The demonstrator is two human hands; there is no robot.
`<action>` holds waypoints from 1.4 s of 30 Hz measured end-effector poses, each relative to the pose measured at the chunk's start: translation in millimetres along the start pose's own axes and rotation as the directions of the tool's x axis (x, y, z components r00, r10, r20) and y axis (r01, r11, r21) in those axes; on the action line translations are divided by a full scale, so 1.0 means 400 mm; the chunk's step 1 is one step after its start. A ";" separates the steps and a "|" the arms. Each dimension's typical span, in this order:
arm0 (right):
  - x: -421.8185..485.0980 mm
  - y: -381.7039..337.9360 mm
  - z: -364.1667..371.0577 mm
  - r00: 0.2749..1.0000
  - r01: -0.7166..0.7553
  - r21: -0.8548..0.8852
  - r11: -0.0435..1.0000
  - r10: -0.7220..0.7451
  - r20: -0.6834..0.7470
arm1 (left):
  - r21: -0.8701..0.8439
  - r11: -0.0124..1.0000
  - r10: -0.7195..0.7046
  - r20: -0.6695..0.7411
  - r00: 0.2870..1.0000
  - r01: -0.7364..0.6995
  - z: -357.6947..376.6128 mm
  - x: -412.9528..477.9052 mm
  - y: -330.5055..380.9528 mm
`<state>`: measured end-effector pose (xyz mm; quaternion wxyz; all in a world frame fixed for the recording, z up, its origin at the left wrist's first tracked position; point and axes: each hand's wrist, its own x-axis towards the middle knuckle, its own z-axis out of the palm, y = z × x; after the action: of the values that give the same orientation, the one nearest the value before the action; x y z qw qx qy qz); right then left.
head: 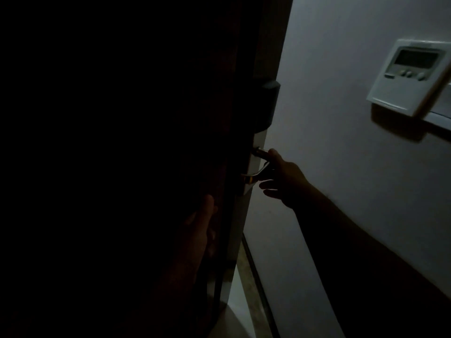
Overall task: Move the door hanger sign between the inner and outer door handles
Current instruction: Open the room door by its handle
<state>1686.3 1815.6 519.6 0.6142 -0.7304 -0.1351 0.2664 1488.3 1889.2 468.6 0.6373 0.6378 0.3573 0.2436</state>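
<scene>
One cam only, head-worn, wide-angle. Looks fwd and somewhat down, v. near the door [240, 215], whose edge runs tilted from bottom centre up to top centre. Door face fills the left half, nearly black, no detail readable. Right half: pale wall [341, 179] seen at a slant, w/ a wall control panel [407, 76] at upper right, close to the cam. Door handle [255, 168] sits abt mid-frame. Right hand [280, 176] is at the handle, its forearm spanning from lower right; left hand [202, 223] lies just below centre, on the dark side. Strip of floor [249, 284] shows at the bottom, betw. door and wall.
</scene>
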 end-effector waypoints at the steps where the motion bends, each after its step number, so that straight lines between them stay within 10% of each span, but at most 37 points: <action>1: 0.024 -0.004 0.022 1.000 0.007 0.000 1.000 -0.007 0.012 | 0.006 1.000 0.007 -0.004 1.000 -0.007 -0.010 0.017 -0.005; 27: 0.503 -0.124 0.527 0.791 -0.019 0.023 1.000 0.001 0.612 | -0.096 0.995 -0.019 -0.438 0.899 -0.026 -0.226 0.492 0.061; 42: 0.609 -0.190 0.789 0.666 0.037 -0.023 0.999 -0.007 0.746 | -0.238 0.965 0.013 -0.375 0.927 -0.110 -0.425 0.639 0.086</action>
<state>1721.0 2219.9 506.2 0.4953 -0.5673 -0.3877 0.5315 1523.2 2196.0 477.4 0.6273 0.5040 0.4165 0.4232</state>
